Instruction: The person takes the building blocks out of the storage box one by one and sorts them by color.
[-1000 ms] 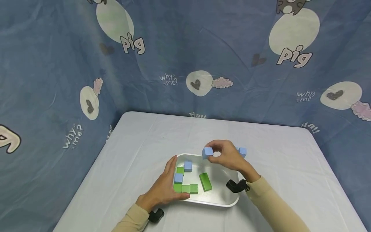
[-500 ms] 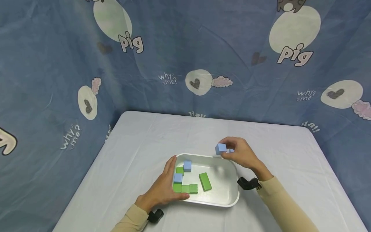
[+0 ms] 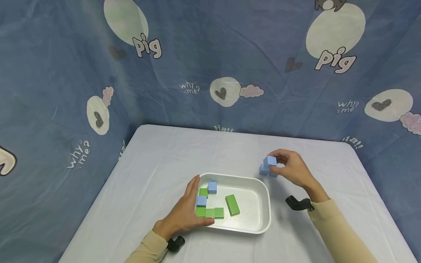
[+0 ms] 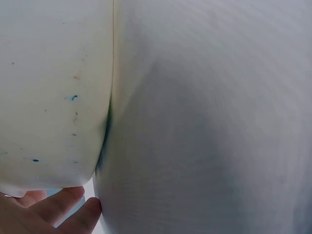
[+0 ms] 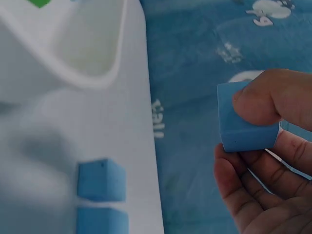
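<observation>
Pinched in right hand, blue cube hovers.

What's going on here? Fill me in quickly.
A person is handling small blocks at a covered table. The right hand pinches a blue cube just above two blue cubes on the table, beside a white tray. The left hand rests on the tray's left rim. In the tray lie green blocks and two more blue cubes.
</observation>
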Tool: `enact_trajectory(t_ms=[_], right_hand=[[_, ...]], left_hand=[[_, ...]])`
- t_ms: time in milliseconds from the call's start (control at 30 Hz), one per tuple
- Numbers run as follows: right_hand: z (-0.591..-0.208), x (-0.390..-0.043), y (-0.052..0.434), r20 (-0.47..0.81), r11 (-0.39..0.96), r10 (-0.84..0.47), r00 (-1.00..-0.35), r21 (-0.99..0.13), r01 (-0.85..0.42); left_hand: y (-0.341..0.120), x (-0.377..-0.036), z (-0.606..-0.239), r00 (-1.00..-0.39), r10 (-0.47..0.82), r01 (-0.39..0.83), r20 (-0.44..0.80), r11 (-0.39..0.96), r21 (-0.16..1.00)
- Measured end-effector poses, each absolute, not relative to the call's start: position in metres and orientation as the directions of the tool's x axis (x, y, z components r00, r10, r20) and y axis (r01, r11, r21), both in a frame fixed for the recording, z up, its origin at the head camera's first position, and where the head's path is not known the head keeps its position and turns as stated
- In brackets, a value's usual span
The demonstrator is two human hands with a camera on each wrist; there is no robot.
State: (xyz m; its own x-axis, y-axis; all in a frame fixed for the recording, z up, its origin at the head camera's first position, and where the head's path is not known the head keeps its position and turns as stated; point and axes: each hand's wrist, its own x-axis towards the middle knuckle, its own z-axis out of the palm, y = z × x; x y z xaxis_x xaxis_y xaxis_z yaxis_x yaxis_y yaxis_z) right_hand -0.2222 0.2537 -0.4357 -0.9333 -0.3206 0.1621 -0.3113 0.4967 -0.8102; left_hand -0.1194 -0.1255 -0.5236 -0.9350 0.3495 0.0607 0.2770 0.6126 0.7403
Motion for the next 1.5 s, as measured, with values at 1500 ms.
enact_trajectory(t_ms=[1500], right_hand=[[-0.497,-0.229,0.325,0.026,0.658,-0.164,-0.986,-0.741,-0.129]], left_hand=[[-0.125,-0.12,-0.521,-0.937,0.346,0.266,0.053,0.607,0.749]])
